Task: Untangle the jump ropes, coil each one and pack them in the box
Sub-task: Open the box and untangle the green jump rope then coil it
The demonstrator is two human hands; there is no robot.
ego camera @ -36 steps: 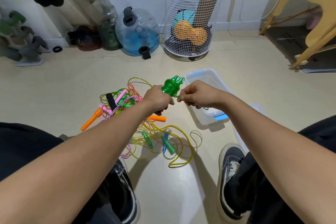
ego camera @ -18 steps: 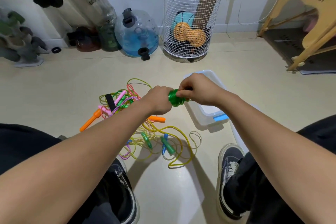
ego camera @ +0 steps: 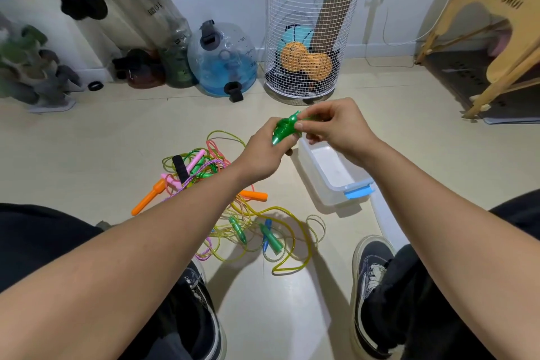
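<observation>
Since the earlier frame the green rope bundle (ego camera: 287,128) has been lifted toward 12 o'clock, above the box (ego camera: 327,181) rim. It is gripped by the left hand (ego camera: 267,152) and pinched by the right hand (ego camera: 336,126). If the grip is loosened, the coil could be sprung open. The tangled ropes (ego camera: 230,202) are left at 9 o'clock of the box.

Bare forearms, black trousers (ego camera: 438,295), and dark lace-up sneakers (ego camera: 372,280) with white soles.

We see the left hand (ego camera: 264,152) and right hand (ego camera: 333,126) gripping a coiled green jump rope (ego camera: 285,130) above the clear box (ego camera: 333,175).
</observation>
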